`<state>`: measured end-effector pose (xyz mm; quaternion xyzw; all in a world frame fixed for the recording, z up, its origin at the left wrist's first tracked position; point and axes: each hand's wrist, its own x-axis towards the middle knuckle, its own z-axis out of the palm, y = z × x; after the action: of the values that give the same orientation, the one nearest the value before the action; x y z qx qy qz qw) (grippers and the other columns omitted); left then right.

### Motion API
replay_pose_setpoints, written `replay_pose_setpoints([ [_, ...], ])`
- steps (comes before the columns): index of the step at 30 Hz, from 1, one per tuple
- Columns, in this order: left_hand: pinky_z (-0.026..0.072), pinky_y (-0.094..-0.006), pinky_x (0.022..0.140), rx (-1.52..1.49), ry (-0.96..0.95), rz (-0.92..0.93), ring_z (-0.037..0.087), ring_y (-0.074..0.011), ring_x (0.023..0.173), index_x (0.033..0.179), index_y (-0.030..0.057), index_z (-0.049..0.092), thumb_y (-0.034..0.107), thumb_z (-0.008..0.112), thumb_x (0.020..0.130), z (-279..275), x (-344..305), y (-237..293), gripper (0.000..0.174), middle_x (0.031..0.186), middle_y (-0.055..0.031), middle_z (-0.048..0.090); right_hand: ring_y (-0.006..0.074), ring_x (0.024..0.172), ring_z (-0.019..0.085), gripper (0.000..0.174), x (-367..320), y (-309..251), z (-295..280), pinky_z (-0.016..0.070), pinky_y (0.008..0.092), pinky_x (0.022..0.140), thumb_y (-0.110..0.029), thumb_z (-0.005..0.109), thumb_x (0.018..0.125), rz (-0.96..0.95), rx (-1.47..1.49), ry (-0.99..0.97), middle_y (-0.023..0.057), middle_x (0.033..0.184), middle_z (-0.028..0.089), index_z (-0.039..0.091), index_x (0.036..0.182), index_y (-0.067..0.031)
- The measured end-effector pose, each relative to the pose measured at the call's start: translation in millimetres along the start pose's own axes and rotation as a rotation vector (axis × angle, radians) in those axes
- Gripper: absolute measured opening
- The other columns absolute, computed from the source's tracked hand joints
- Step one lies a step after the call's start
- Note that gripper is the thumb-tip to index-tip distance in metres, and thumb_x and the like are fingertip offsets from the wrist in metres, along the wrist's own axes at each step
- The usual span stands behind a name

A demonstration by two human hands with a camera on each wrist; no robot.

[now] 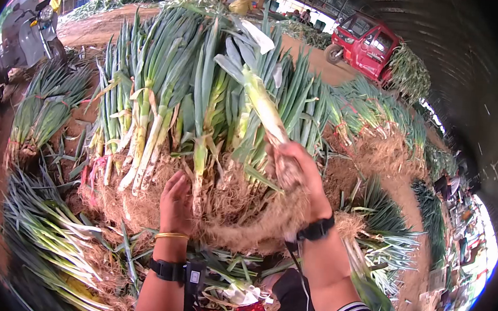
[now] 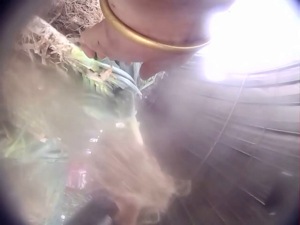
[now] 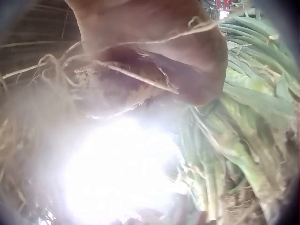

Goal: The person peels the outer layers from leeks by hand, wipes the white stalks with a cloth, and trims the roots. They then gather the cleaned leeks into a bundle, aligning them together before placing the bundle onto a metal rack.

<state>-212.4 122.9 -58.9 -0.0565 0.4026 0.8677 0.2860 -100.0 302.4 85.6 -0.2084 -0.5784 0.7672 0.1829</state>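
My right hand (image 1: 309,178) grips a thick leek (image 1: 263,104) just above its roots, its white stalk slanting up and left over the standing leeks (image 1: 170,71). Long roots trail from its lower end. In the right wrist view, the fingers of that hand (image 3: 154,37) curl round the root end, and stray roots cross them. My left hand (image 1: 177,205) is at the front of the upright bundle, among the roots, with relaxed fingers and nothing visibly held. In the left wrist view, the left hand (image 2: 136,40) is beside a leek stalk (image 2: 51,35); its fingertips are partly hidden.
Loose leeks (image 1: 59,228) lie at the front left, and a tied bunch (image 1: 43,108) stands behind them. More bundles (image 1: 377,110) are on the right. A scooter (image 1: 37,33) stands at the back left, a red three-wheeled vehicle (image 1: 368,47) at the back right.
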Motion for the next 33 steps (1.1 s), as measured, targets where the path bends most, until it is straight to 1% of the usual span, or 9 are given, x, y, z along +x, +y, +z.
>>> replay_pose_setpoints([
  [3,0.0223,-0.0382,0.101,0.042,-0.032,0.019,0.037,-0.0163,0.122,0.129,0.0135,0.044,0.027,0.055,0.086,5.8,-3.0,2.4,0.046,0.130,-0.0017,0.046,0.0097,0.074,0.055,0.051,-47.6,10.0,-30.7,0.0463,0.0216,0.066,-0.029,0.060,0.075,-0.202,-0.283,-0.152,0.0049,0.090,0.059,0.052,0.113,0.0040],
  [9,0.0325,-0.0342,0.099,0.068,-0.265,0.068,0.043,-0.0196,0.118,0.130,0.0081,0.042,0.031,0.048,0.092,23.5,-19.7,0.3,0.045,0.128,-0.0062,0.047,0.0153,0.091,0.052,0.071,-184.0,35.4,-30.4,0.0449,0.0269,0.076,-0.032,0.069,0.073,0.000,-0.464,-0.310,0.0085,0.101,0.055,0.037,0.127,0.0008],
  [13,0.0440,-0.0380,0.092,-0.266,-0.753,-0.117,0.052,-0.0257,0.108,0.132,0.0042,0.036,0.033,0.047,0.091,27.0,-22.7,-17.5,0.051,0.124,-0.0143,0.050,0.0253,0.099,0.056,0.073,-236.9,109.1,-46.8,0.0429,0.0339,0.087,-0.031,0.067,0.073,0.114,-0.623,-0.430,0.0167,0.106,0.056,0.033,0.130,0.0014],
  [15,0.0435,-0.0396,0.094,-0.520,-0.932,-0.186,0.053,-0.0261,0.107,0.131,0.0045,0.037,0.032,0.049,0.090,13.7,-30.2,-28.6,0.051,0.124,-0.0141,0.050,0.0272,0.094,0.059,0.065,-238.9,149.7,-64.2,0.0453,0.0333,0.081,-0.022,0.070,0.074,-0.010,-0.967,-0.463,0.0227,0.101,0.057,0.038,0.124,0.0055],
  [17,0.0458,-0.0391,0.091,-0.390,-0.787,-0.156,0.054,-0.0237,0.103,0.129,0.0057,0.040,0.030,0.049,0.090,11.9,-43.7,-29.3,0.047,0.120,-0.0124,0.052,0.0341,0.093,0.059,0.067,-212.8,131.1,-54.5,0.0467,0.0380,0.079,-0.027,0.070,0.076,0.520,-0.910,-0.394,0.0260,0.101,0.057,0.037,0.123,0.0079],
  [19,0.0481,-0.0386,0.088,-0.256,-0.654,-0.117,0.056,-0.0214,0.098,0.127,0.0068,0.043,0.029,0.050,0.089,15.9,-56.9,-26.5,0.044,0.115,-0.0106,0.055,0.0366,0.080,0.061,0.066,-196.0,143.5,-51.7,0.0476,0.0419,0.068,-0.040,0.063,0.080,-0.185,-1.043,-0.229,0.0257,0.089,0.058,0.037,0.121,0.0038],
  [25,0.0458,-0.0378,0.092,-0.274,-0.729,0.041,0.053,-0.0227,0.105,0.126,0.0063,0.042,0.034,0.049,0.089,16.2,-66.5,-22.3,0.047,0.120,-0.0098,0.052,0.0363,0.074,0.062,0.063,-135.8,154.6,-15.9,0.0487,0.0400,0.061,-0.044,0.060,0.082,-0.281,-0.904,-0.102,0.0232,0.078,0.059,0.039,0.119,0.0031],
  [27,0.0458,-0.0381,0.092,-0.225,-0.669,0.129,0.053,-0.0229,0.105,0.127,0.0079,0.041,0.036,0.049,0.089,14.5,-71.0,-17.5,0.048,0.121,-0.0091,0.052,0.0368,0.077,0.062,0.061,-130.1,161.7,-3.9,0.0487,0.0393,0.062,-0.044,0.058,0.083,-0.476,-1.151,0.070,0.0248,0.079,0.059,0.040,0.119,0.0021],
  [33,0.0457,-0.0437,0.091,-0.277,-0.616,0.070,0.055,-0.0275,0.106,0.127,0.0072,0.042,0.035,0.050,0.089,-13.1,-57.5,-19.2,0.047,0.124,-0.0107,0.050,0.0226,0.075,0.063,0.020,-127.1,157.4,9.3,0.0475,0.0300,0.067,-0.011,0.055,0.086,-0.394,-0.520,0.267,0.0139,0.082,0.063,0.056,0.105,-0.0017],
])
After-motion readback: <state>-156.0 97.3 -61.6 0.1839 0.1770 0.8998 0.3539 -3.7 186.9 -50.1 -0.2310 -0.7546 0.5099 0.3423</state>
